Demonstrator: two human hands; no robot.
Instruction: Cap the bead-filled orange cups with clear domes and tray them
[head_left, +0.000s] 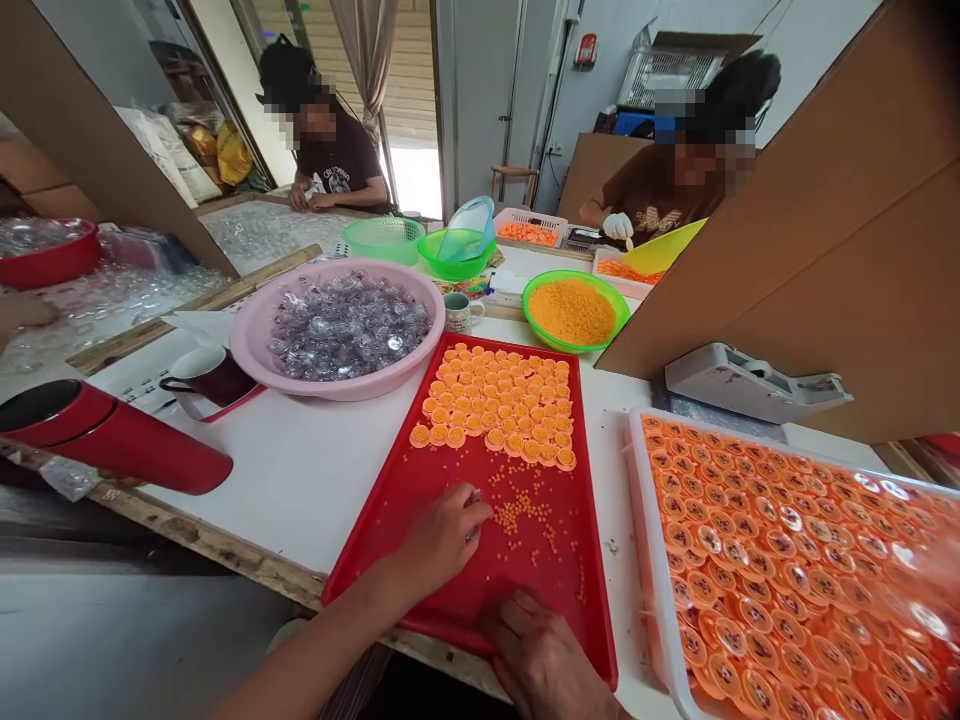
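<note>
My left hand [444,532] is over the red tray [390,540], its fingers pinched around a small shiny piece that looks like clear plastic, mostly hidden by the fingers. Beside its fingertips, small yellow-orange beads [517,510] lie scattered on the tray. At the tray's near edge my right hand [544,650] is curled over the rim, fingers inside and partly in shadow. Rows of round orange pieces with yellow centres [502,395] cover the far half of the tray. Left of them, a pink basin [251,345] holds many clear plastic pieces [349,325].
A white bin [649,600] of orange discs stands at right, near a tape dispenser [750,380]. Behind the tray are a green bowl [624,325] of yellow beads and a mug [457,314]. A red flask [150,440] lies left. Two people work across the table.
</note>
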